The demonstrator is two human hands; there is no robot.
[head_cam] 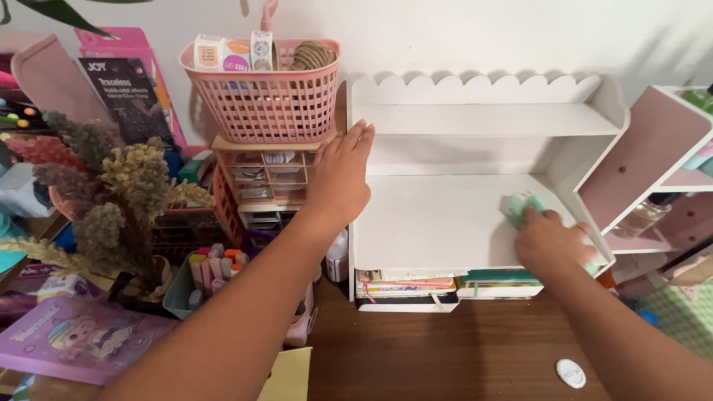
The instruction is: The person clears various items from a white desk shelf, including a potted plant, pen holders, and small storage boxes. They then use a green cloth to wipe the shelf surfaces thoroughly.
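A white wooden desk shelf [445, 223] with a scalloped back stands on the brown desk, its two levels bare. My left hand [340, 178] lies flat with fingers together against the shelf's left side panel. My right hand [549, 238] presses a green cloth [520, 206] onto the lower shelf board near its right end. Part of the cloth is hidden under the hand.
A pink basket [264, 104] with tape rolls sits on small drawers [264, 178] left of the shelf. Dried flowers [111, 193], a marker tray [212, 271] and a purple book [74, 338] fill the left. Books [416, 286] lie under the shelf. A pink shelf [653, 163] stands right.
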